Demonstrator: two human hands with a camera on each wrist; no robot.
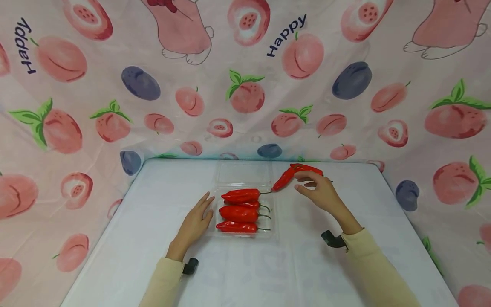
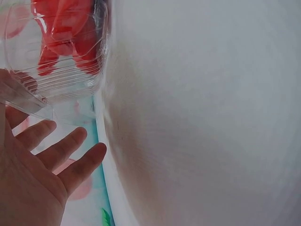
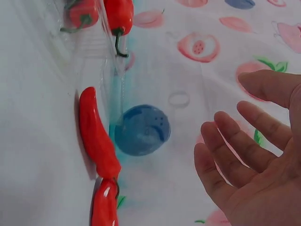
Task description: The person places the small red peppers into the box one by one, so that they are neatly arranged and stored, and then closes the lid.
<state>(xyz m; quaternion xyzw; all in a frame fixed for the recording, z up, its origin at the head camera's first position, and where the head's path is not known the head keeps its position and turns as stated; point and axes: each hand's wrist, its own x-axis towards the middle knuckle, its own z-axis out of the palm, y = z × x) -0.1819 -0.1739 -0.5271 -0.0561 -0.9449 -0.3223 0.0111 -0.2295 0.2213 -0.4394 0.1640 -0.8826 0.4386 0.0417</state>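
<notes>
Several red chili peppers [image 1: 238, 213] lie side by side in a clear plastic container [image 1: 264, 234], stems pointing right. Its transparent lid [image 1: 244, 174] is folded back toward the far edge of the table. At the container's left side is my left hand [image 1: 194, 222], fingers extended and loosely spread; the left wrist view shows the thumb beside the ribbed plastic wall. My right hand [image 1: 319, 190] hovers by two loose chili peppers to the right of the lid, one slanted [image 1: 283, 180] and one [image 1: 313, 169] partly behind the fingers. The right wrist view shows nothing in its relaxed fingers.
A white cloth [image 1: 161, 187] covers the tabletop. Behind and around the table hangs a pink curtain [image 1: 215, 76] printed with fruit. A black wrist strap mount [image 1: 333, 239] sits at the right wrist, another [image 1: 190, 266] at the left.
</notes>
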